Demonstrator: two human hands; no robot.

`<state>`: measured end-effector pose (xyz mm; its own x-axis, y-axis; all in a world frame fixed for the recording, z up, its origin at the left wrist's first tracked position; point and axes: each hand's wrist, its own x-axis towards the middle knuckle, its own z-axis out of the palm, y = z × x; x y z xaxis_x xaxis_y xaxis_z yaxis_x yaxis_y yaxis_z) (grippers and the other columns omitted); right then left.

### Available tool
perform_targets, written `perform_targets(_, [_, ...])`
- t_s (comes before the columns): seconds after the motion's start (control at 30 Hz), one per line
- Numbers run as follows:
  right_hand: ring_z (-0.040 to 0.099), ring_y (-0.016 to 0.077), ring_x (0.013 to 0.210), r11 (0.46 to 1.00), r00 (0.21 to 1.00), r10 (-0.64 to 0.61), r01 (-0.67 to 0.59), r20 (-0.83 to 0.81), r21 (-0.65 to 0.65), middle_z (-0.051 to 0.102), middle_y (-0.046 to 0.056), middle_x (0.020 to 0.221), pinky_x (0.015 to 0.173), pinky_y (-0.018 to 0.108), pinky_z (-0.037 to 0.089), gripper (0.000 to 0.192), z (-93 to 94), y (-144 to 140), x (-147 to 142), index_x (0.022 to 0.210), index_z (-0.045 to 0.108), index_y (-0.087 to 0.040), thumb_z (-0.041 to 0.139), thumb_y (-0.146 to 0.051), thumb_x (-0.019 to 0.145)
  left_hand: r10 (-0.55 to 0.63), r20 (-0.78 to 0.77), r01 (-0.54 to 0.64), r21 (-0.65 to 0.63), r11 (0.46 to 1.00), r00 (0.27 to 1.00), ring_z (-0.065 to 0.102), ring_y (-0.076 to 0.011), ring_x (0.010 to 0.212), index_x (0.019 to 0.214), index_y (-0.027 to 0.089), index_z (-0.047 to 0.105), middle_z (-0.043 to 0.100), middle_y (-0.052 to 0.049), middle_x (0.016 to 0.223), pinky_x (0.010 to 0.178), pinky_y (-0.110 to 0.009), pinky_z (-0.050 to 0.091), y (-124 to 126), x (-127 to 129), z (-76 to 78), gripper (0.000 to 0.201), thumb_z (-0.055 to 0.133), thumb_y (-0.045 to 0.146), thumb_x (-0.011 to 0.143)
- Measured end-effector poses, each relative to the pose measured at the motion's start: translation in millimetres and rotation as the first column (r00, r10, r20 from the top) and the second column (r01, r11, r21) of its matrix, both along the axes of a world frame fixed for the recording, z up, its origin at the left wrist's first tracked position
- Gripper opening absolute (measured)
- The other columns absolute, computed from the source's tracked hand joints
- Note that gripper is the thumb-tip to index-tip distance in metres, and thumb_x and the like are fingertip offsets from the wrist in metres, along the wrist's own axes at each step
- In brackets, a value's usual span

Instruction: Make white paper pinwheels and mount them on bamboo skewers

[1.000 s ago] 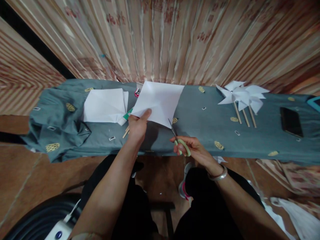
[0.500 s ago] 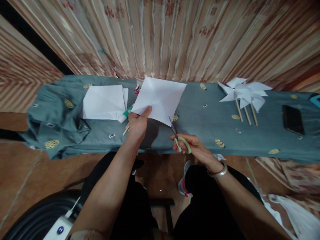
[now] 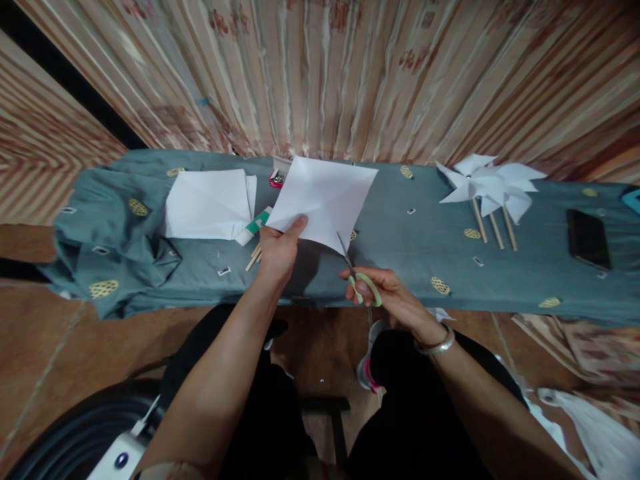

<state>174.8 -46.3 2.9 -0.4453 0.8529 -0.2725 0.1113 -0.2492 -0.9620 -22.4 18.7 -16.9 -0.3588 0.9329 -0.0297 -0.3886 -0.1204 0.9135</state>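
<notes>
1. The left hand [image 3: 277, 250] pinches the near-left corner of a white paper square [image 3: 325, 200], thumb on top and fingers closed beneath it, holding the sheet lifted and tilted above the grey-green cloth [image 3: 400, 260] that covers the table
2. The right hand [image 3: 385, 293] grips a pair of scissors [image 3: 357, 273] with pale green handles, fingers curled through and around the loops (whether the blades are parted cannot be told, they are too thin in the picture)
3. The scissor tips meet the paper's lowest corner, on its right-hand side near the person
4. A bangle [image 3: 436, 345] sits on the right wrist
5. To the left of the held sheet lies a stack of white paper [image 3: 207, 203] flat on the cloth, with a green-and-white tube [image 3: 255, 227] and a few wooden sticks [image 3: 255, 255] just beside it
6. A small pink box [image 3: 276, 177] rests at the far edge, partly behind the held sheet
7. Well to the right lie white paper pinwheels [image 3: 493, 183] on wooden stems, and further right a dark phone [image 3: 587, 238]
8. A striped curtain [image 3: 325, 73] hangs behind the table
</notes>
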Motion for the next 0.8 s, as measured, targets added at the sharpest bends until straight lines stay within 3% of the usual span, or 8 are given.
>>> perform_targets(0.43, [0.052, 0.0099, 0.063, 1.000, 1.000, 0.005, -0.005, -0.016, -0.002, 0.061, 0.001, 0.075, 0.061, 0.026, 0.051, 0.048, -4.1, 1.0, 0.9, 0.105, 0.072, -0.016, 0.075, -0.053, 0.074, 0.019, -0.015, -0.020, -0.030, 0.999, 1.000, 0.070, -0.0327, 0.099, 0.080, 0.013, 0.068, 0.075, -0.015, 0.091, 0.090, -0.048, 0.055, 0.0, -2.2, 2.0, 0.038, 0.085, 0.036, 0.055])
perform_targets(0.8, [0.051, 0.0079, 0.057, 0.998, 0.998, -0.050, 0.048, -0.030, -0.051, 0.060, -0.002, 0.067, 0.054, 0.023, 0.045, 0.049, -8.8, 0.7, -2.3, 0.102, 0.072, -0.017, 0.079, -0.052, 0.069, 0.010, -0.005, -0.011, -0.034, 0.999, 1.000, 0.070, -0.0295, 0.098, 0.080, 0.015, 0.067, 0.075, -0.013, 0.091, 0.090, -0.043, 0.056, 0.0, -3.8, 0.2, 0.035, 0.084, 0.034, 0.056])
